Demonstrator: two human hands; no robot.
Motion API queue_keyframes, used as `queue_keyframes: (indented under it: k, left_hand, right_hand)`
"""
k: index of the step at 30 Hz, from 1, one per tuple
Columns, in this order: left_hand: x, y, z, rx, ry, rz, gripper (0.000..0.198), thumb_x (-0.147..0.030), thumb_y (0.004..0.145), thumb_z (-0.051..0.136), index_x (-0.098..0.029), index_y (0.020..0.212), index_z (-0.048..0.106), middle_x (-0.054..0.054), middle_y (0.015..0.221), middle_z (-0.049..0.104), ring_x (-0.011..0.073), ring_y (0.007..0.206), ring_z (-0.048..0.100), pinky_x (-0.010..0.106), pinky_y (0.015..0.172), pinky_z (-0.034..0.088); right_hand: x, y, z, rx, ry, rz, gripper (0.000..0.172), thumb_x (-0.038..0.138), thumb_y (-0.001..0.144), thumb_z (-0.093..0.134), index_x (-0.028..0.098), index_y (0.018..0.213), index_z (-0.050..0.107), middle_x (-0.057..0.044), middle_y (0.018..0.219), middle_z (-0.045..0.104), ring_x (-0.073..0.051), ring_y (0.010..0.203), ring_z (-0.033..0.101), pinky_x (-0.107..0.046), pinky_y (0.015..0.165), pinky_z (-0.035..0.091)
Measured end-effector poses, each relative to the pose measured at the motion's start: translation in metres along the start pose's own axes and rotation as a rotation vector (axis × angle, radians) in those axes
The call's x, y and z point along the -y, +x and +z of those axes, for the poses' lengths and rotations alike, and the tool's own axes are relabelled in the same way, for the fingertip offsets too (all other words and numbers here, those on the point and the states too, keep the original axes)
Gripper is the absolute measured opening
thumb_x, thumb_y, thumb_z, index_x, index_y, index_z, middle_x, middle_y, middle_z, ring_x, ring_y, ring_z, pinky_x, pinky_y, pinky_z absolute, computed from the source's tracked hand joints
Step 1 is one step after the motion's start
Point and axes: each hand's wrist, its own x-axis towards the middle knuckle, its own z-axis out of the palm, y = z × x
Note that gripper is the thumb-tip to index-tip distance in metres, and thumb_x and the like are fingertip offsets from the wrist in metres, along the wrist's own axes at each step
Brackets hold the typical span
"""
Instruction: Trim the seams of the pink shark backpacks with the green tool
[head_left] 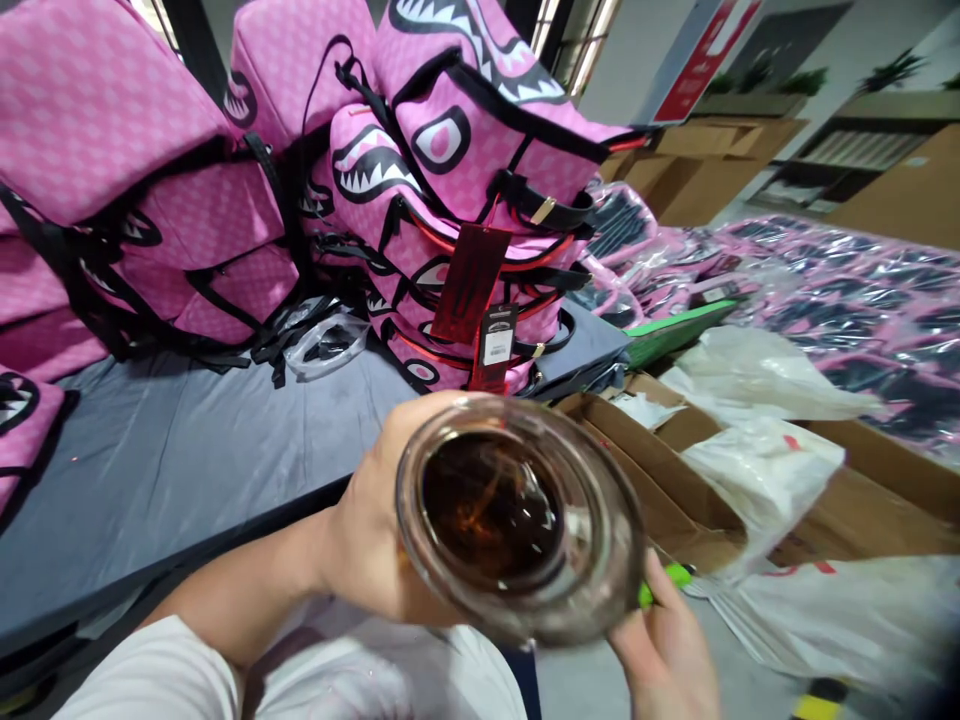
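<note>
Close to the camera is a clear glass cup (600,500), its round mouth facing me, with dark brown liquid inside. My left hand (375,540) is wrapped around the left side of the cup. At the lower right, my right hand (667,645) has its fingers closed around a small bright green thing (679,575), beside the cup's rim. The cup hides most of that green thing, so its kind does not show. Whether the right fingers also touch the glass, I cannot tell.
Pink shark-face backpacks (495,150) with hang tags (471,285) are stacked on a grey-covered table (187,440). To the right stands an open cardboard box (675,500) with white plastic bags (765,470). Behind it lie many plastic-wrapped pink bags (847,310).
</note>
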Motion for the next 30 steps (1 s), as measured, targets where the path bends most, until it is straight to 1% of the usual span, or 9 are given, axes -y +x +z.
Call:
queue_keyframes:
  k: [2, 4, 9, 11, 15, 20, 23, 26, 30]
  left_hand:
    - [-0.003, 0.005, 0.0, -0.018, -0.027, -0.031, 0.083, -0.048, 0.065, 0.086, -0.023, 0.132, 0.045, 0.012, 0.126, 0.061, 0.0307, 0.115, 0.062, 0.052, 0.104, 0.049]
    - [-0.005, 0.009, -0.002, -0.066, -0.056, -0.121, 0.078, -0.042, 0.065, 0.087, -0.023, 0.129, 0.048, 0.011, 0.124, 0.061, 0.0297, 0.114, 0.062, 0.05, 0.102, 0.05]
    - [-0.001, 0.009, -0.01, -0.069, -0.288, -0.328, 0.06, -0.038, 0.067, 0.086, -0.021, 0.117, 0.058, 0.007, 0.099, 0.07, 0.0226, 0.089, 0.069, 0.037, 0.081, 0.058]
    - [0.004, 0.007, -0.014, -0.073, -0.33, -0.364, 0.058, -0.039, 0.067, 0.085, -0.019, 0.115, 0.06, 0.007, 0.098, 0.071, 0.0224, 0.086, 0.07, 0.035, 0.079, 0.059]
    - [0.012, 0.007, -0.02, -0.112, -0.373, -0.337, 0.055, -0.039, 0.067, 0.083, -0.018, 0.115, 0.063, 0.008, 0.105, 0.071, 0.0227, 0.092, 0.07, 0.036, 0.085, 0.059]
    - [0.01, 0.011, -0.023, -0.084, -0.339, -0.27, 0.046, -0.036, 0.068, 0.081, -0.017, 0.107, 0.065, 0.008, 0.101, 0.072, 0.0203, 0.085, 0.071, 0.031, 0.077, 0.061]
    - [0.008, 0.012, -0.023, -0.089, -0.319, -0.279, 0.051, -0.036, 0.068, 0.082, -0.017, 0.112, 0.063, 0.006, 0.095, 0.072, 0.0196, 0.082, 0.071, 0.03, 0.076, 0.061]
    - [0.007, 0.01, -0.022, -0.083, -0.273, -0.286, 0.056, -0.039, 0.067, 0.082, -0.016, 0.115, 0.062, 0.009, 0.101, 0.071, 0.0209, 0.085, 0.071, 0.032, 0.077, 0.06]
    - [0.008, 0.006, -0.019, -0.05, -0.105, -0.147, 0.067, -0.038, 0.063, 0.087, -0.018, 0.12, 0.058, 0.01, 0.11, 0.067, 0.0234, 0.1, 0.067, 0.037, 0.09, 0.057]
  right_hand:
    - [0.002, -0.005, 0.008, -0.062, 0.054, 0.03, 0.033, 0.023, 0.095, 0.044, 0.015, 0.118, 0.065, -0.021, 0.115, 0.071, -0.028, 0.115, 0.067, -0.026, 0.063, 0.063]
    - [0.003, -0.01, 0.015, -0.093, 0.076, 0.039, 0.034, 0.02, 0.096, 0.039, 0.012, 0.119, 0.063, -0.023, 0.115, 0.07, -0.029, 0.116, 0.066, -0.024, 0.061, 0.062]
    - [0.002, -0.013, 0.015, -0.072, 0.078, 0.016, 0.038, 0.017, 0.095, 0.039, 0.008, 0.126, 0.059, -0.028, 0.123, 0.064, -0.033, 0.117, 0.065, -0.025, 0.061, 0.062]
    - [0.001, -0.01, 0.011, -0.055, 0.086, 0.006, 0.039, 0.017, 0.094, 0.04, 0.008, 0.127, 0.059, -0.029, 0.127, 0.062, -0.034, 0.118, 0.064, -0.025, 0.062, 0.063]
    - [-0.001, -0.005, 0.005, -0.05, 0.101, 0.017, 0.041, 0.017, 0.091, 0.046, 0.008, 0.128, 0.058, -0.029, 0.129, 0.061, -0.035, 0.118, 0.064, -0.026, 0.061, 0.063]
    - [-0.001, -0.001, 0.002, -0.055, 0.095, 0.019, 0.042, 0.021, 0.085, 0.056, 0.009, 0.125, 0.061, -0.027, 0.131, 0.06, -0.035, 0.116, 0.065, -0.027, 0.06, 0.064]
    - [-0.002, 0.0, 0.001, -0.046, 0.087, 0.013, 0.042, 0.022, 0.083, 0.059, 0.011, 0.124, 0.062, -0.025, 0.132, 0.061, -0.034, 0.117, 0.065, -0.027, 0.06, 0.064]
    - [-0.003, -0.001, 0.002, -0.039, 0.095, 0.013, 0.042, 0.019, 0.083, 0.059, 0.011, 0.124, 0.061, -0.027, 0.133, 0.059, -0.036, 0.119, 0.063, -0.028, 0.061, 0.063]
    - [-0.003, -0.001, 0.002, -0.053, 0.091, 0.026, 0.043, 0.019, 0.084, 0.055, 0.011, 0.126, 0.06, -0.028, 0.134, 0.059, -0.037, 0.12, 0.062, -0.028, 0.062, 0.063]
